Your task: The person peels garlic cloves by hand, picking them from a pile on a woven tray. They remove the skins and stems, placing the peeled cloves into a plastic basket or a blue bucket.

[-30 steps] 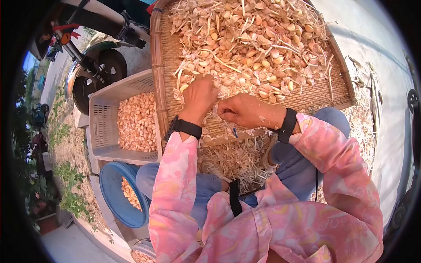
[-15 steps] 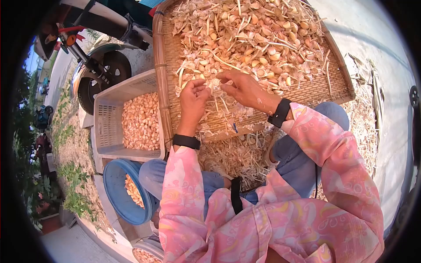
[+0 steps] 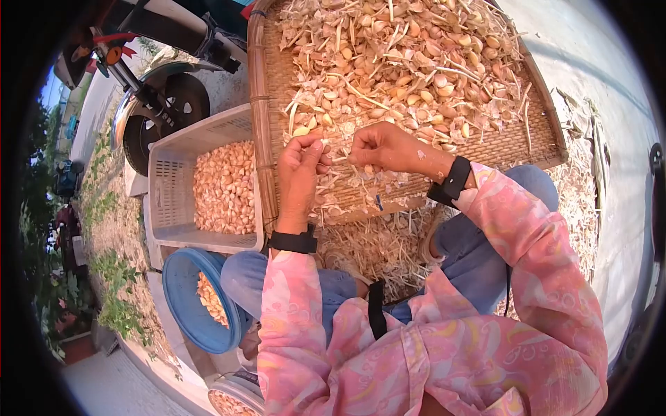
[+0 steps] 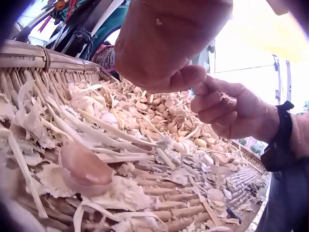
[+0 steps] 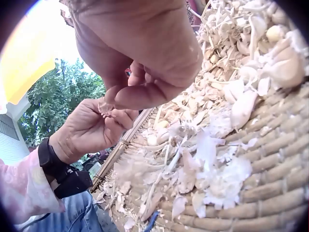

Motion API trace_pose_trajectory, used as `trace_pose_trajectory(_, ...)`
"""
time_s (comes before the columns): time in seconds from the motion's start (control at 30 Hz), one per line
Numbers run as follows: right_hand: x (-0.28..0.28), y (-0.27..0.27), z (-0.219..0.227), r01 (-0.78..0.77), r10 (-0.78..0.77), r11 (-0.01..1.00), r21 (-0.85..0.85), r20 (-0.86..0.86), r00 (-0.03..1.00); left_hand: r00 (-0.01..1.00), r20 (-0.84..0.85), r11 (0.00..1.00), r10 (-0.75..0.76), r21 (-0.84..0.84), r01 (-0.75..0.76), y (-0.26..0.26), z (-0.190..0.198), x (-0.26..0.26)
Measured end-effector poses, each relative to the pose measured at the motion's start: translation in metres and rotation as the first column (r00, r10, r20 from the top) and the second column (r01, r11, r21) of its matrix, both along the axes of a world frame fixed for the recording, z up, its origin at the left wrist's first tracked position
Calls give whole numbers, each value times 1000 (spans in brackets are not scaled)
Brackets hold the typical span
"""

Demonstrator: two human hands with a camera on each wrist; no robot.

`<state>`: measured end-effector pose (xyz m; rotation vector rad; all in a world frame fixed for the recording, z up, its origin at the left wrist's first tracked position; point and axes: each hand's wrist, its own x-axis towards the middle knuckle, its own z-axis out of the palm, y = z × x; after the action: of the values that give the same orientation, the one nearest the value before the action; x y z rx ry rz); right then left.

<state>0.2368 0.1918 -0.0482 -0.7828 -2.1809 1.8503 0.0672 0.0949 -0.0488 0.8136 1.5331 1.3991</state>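
Note:
Over the near part of a woven bamboo tray (image 3: pixel 541 142), both hands work with fingertips close together. My left hand (image 3: pixel 300 170) pinches a small pale garlic clove (image 5: pixel 103 107) between thumb and fingers. Facing it, my right hand (image 3: pixel 392 149) has curled fingers whose tips come right up to that piece in the right wrist view. A pinkish garlic clove (image 4: pixel 228 100) shows within the right hand's curled fingers in the left wrist view. Below the hands lie papery skins (image 5: pixel 207 159), dry stalks and a loose clove (image 4: pixel 84 166). A large heap of garlic cloves (image 3: pixel 416 76) covers the tray's far part.
Left of the tray stands a pale plastic crate (image 3: pixel 170 187) of cloves. Nearer is a blue bucket (image 3: pixel 182 315) with some cloves, and another container (image 3: pixel 232 399) below it. A parked motorbike's wheel (image 3: pixel 177 104) is behind the crate. Husks (image 3: pixel 374 253) litter the ground between the legs.
From low over the tray, both hands have come up and together. Half a second ago the right fingers were spread more; now they are curled in, and that hand sits slightly lower.

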Motion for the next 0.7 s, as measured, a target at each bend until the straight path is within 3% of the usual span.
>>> trace_pose_trajectory(0.03, 1, 1, 0, -75, 64, 994, 83, 126, 990, 988, -139, 997, 73, 9, -72, 12, -1, -9)
trace_pose_trajectory(0.07, 0, 0, -6, -56, 36, 981, 188, 105, 994, 924, -382, 1000, 25, -6, -29, 27, -6, -18)
trace_pose_trajectory(0.13, -2, -10, -13, -12, -12, 919, 393, 59, 998, 626, -776, 997, -75, -64, 41, 56, -16, -29)
trace_pose_trajectory(0.23, -5, -10, -9, -76, 50, 908, 412, 74, 996, 145, -958, 969, -247, -245, 27, 84, -19, -11)
trace_pose_trajectory(0.33, -6, -8, -7, -61, 33, 885, 462, 69, 997, 174, -909, 922, -378, -388, -21, 95, -21, 6)
trace_pose_trajectory(0.37, -6, -7, -9, -26, 5, 887, 461, 46, 999, 179, -925, 941, -336, -338, 19, 94, -25, 7)
trace_pose_trajectory(0.47, -5, -1, -14, 110, -126, 862, 494, -1, 992, 464, -865, 981, -191, -171, 87, 84, -31, -7)
trace_pose_trajectory(0.5, -5, 1, -14, 166, -182, 844, 509, -19, 983, 736, -642, 963, -215, -263, 53, 83, -32, -12)
trace_pose_trajectory(0.53, -5, 1, -11, 174, -193, 837, 519, -17, 981, 906, -392, 968, -158, -244, 63, 76, -21, -9)
trace_pose_trajectory(0.57, -5, 1, -7, 181, -204, 828, 530, -15, 979, 991, -102, 973, -91, -222, 66, 63, -9, -6)
trace_pose_trajectory(0.6, -5, 0, -5, 185, -214, 820, 541, -10, 977, 979, 201, 978, -20, -202, 62, 50, 4, -1)
trace_pose_trajectory(0.7, -5, -7, 2, 158, -170, 828, 538, -27, 985, 950, 311, 989, -24, -130, 68, 25, 15, 10)
